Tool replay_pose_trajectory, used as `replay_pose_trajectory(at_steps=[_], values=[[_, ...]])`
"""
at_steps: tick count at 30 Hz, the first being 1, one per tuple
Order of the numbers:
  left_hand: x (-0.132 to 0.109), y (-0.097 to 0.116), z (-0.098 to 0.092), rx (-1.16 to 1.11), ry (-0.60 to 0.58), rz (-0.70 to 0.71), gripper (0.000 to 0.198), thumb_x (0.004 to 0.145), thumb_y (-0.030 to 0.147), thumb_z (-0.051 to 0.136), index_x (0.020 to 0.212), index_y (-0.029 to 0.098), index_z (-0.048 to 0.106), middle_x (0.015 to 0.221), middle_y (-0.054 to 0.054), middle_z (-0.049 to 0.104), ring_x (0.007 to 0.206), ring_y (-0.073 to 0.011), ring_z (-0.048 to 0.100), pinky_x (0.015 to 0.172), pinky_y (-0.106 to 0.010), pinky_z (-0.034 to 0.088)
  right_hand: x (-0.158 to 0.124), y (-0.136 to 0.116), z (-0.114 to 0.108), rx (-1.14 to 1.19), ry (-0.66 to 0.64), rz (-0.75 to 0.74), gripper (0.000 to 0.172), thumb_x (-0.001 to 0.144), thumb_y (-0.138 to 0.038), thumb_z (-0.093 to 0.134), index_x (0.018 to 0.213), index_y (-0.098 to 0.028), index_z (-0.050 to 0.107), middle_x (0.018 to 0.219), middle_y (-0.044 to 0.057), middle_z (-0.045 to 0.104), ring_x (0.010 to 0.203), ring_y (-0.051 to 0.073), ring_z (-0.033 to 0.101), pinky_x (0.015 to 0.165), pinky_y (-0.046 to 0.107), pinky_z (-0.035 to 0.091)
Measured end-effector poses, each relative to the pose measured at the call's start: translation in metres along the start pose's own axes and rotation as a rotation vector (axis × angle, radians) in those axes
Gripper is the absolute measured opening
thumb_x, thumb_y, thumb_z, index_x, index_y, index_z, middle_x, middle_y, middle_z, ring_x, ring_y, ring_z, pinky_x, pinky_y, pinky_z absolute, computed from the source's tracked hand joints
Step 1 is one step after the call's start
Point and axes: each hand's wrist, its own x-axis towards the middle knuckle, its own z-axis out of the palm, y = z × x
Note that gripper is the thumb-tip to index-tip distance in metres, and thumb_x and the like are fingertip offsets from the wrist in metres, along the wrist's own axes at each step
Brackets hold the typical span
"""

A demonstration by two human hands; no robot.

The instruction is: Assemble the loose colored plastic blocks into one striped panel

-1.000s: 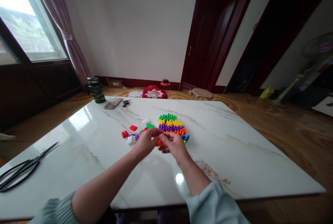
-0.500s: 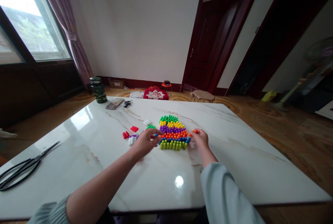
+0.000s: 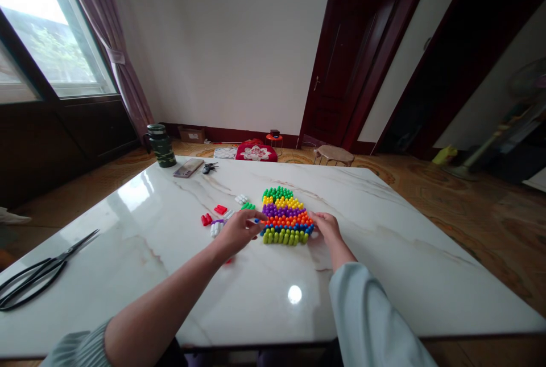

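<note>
A block of rounded plastic pieces [image 3: 284, 211] stands on the table in rows of green, yellow, purple, orange, blue and lime. My left hand [image 3: 239, 229] is at its left edge, fingertips curled against the orange and blue rows. Between those fingers a bit of blue [image 3: 256, 221] shows. At the right end of the orange row, my right hand [image 3: 327, 226] pinches an orange piece [image 3: 310, 218] against the block; the fingers partly hide it. Left of the block lie loose red pieces [image 3: 206, 219], white pieces [image 3: 216, 230] and green pieces [image 3: 248, 206].
The white marbled table [image 3: 384, 281] carries black-handled scissors [image 3: 51, 270] at the left. Towards its far left corner are a camouflage flask [image 3: 161, 146], a phone [image 3: 188, 168] and keys [image 3: 209, 168]. Beyond the table stands a round stool [image 3: 335, 154].
My right hand has moved slightly left, bringing the orange piece from beside the block to the end of the orange row. My left hand has stayed at the left edge.
</note>
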Motion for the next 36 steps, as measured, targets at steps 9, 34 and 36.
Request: replay_pose_trajectory(at_steps=[9,34,36], values=[[0.005,-0.01,-0.019,0.052,0.113,-0.054,0.031,0.075,0.036,0.062,0.098,0.016,0.069,0.077,-0.005,0.07,0.072,-0.0179,0.067,0.065,-0.028,0.055,-0.007,0.003,0.0,-0.022,-0.01,-0.073,0.037,0.068,-0.055,0.06,0.062,-0.019,0.062,0.056,0.007,0.065,0.06,0.023,0.065,0.049,0.029,0.051],[0.008,-0.102,-0.09,0.911,0.11,-0.168,0.086,0.067,-0.009,0.045,0.143,0.029,0.036,0.153,-0.007,0.029,0.136,-0.0268,0.034,0.102,-0.038,0.04,-0.112,-0.063,0.05,-0.381,-0.304,-0.858,0.02,0.085,-0.028,0.05,0.082,-0.019,0.068,0.084,0.005,0.069,0.078,0.018,0.063,0.072,0.028,0.046],[0.013,-0.102,-0.086,0.994,-0.001,-0.133,0.09,0.068,-0.01,0.043,0.144,0.036,0.031,0.158,0.0,0.018,0.142,-0.0292,0.021,0.104,-0.044,0.038,-0.119,-0.064,0.054,-0.418,-0.368,-0.872,0.019,0.086,-0.026,0.05,0.08,-0.02,0.068,0.082,0.004,0.068,0.076,0.017,0.062,0.071,0.027,0.045]])
